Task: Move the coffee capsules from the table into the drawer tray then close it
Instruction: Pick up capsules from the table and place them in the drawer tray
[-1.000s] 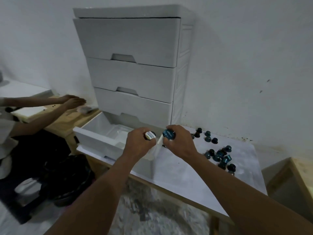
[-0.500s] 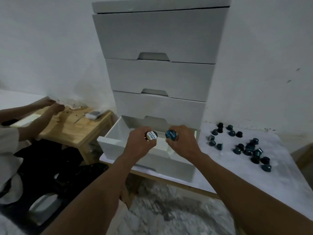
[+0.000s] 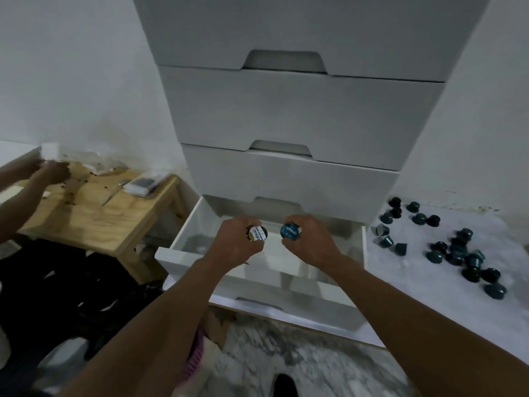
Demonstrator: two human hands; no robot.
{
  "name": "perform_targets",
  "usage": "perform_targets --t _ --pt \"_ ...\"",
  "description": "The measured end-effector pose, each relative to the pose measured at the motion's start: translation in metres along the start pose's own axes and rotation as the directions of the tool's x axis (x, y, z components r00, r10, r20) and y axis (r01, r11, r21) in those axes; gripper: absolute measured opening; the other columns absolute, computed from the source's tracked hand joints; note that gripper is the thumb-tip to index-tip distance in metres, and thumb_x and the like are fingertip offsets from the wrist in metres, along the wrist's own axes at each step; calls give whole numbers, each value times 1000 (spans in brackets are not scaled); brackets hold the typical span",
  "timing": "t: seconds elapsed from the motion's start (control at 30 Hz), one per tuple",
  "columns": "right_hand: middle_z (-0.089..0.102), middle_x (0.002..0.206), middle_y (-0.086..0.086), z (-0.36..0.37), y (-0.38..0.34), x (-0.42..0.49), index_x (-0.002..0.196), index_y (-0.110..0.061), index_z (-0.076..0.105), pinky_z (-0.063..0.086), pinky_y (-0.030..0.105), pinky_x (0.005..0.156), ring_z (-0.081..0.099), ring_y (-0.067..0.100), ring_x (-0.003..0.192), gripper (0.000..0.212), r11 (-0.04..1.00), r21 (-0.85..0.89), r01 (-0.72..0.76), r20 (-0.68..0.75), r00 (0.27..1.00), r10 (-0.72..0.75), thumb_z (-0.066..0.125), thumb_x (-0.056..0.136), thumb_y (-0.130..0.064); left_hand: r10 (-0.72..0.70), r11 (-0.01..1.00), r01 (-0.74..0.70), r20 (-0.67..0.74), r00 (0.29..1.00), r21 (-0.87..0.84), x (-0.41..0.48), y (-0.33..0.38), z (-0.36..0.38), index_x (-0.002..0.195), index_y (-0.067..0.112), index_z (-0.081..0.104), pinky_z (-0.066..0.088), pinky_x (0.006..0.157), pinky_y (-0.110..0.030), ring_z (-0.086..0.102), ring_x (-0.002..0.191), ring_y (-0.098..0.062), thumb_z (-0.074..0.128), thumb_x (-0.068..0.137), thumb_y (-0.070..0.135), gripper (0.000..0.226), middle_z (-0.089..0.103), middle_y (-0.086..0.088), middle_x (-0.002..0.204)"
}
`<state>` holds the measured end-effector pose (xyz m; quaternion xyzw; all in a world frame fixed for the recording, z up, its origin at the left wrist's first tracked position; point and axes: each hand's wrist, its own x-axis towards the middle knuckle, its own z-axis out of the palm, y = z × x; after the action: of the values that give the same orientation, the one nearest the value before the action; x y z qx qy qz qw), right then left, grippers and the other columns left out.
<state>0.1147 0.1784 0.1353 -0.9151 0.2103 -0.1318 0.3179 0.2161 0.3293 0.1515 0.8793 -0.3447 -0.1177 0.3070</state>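
Note:
The bottom drawer (image 3: 177,242) of a white drawer unit (image 3: 300,116) stands pulled open, and its inside looks bare. Both my hands hover over it. My left hand (image 3: 237,245) grips a capsule with a white lid (image 3: 257,233). My right hand (image 3: 309,242) grips a blue-lidded capsule (image 3: 289,232). To the right of the drawer, several dark teal coffee capsules (image 3: 446,247) lie scattered on the white table (image 3: 429,316).
Left of the unit a low wooden table (image 3: 94,219) carries papers and small bits, with another person's hands (image 3: 48,173) working on it. Dark bags (image 3: 57,285) sit below it. Marble floor shows beneath my arms.
My view has swung left and closer, so the open drawer now sits centred under my hands. Both hands still hold their capsules, now above the drawer's inside.

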Motion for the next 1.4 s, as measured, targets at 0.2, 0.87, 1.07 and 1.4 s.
perform_targets --t 0.2,0.87,1.07,1.4 --pt "67 105 6 33 27 44 108 -11 65 48 30 79 62 24 96 35 990 20 -139 127 983 135 73 74 -14 -44 996 26 211 977 85 50 -26 10 121 15 61 40 80 -15 60 101 -13 72 81 20 41 65 1 116" --pt "63 110 5 90 51 41 105 -19 60 52 31 85 59 21 98 37 928 -122 -352 431 823 369 78 73 -16 148 977 -211 644 750 21 104 -92 68 102 19 68 55 82 -28 63 89 -14 79 71 19 33 69 1 103" --pt "61 111 4 88 54 45 108 -19 60 49 27 80 59 19 94 40 922 -109 -370 451 808 378 79 73 -18 133 981 -192 674 727 13 109 -93 71 116 17 63 52 83 -23 63 93 -14 80 72 19 47 65 1 107" --pt "71 98 12 87 56 45 95 -10 68 61 37 74 72 25 71 10 881 -66 -469 483 757 440 67 85 -9 76 980 -183 711 700 75 113 -95 75 95 16 72 50 76 -25 63 85 -13 70 81 20 14 71 -1 95"
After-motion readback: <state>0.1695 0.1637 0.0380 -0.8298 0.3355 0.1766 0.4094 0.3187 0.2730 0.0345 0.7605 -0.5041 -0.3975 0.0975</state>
